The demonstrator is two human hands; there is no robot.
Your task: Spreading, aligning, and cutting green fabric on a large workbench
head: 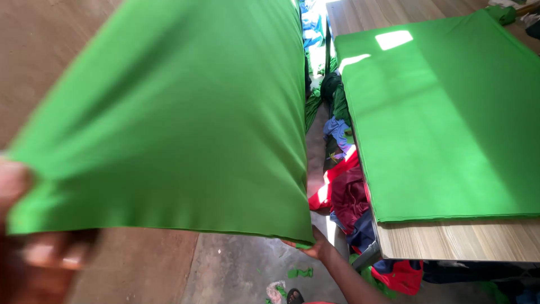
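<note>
I hold up a large sheet of green fabric, stretched taut between both hands and filling the left half of the view. My left hand, close to the camera and blurred, pinches its near left corner. My right hand grips the lower right corner from underneath, the forearm running down to the bottom edge. A second stack of flat green fabric lies spread on the wooden table at the right, apart from both hands.
A heap of red, maroon, blue and green clothes fills the gap beside the table and spills under it. Small green scraps lie on the concrete floor. A brown wall or surface stands at the left.
</note>
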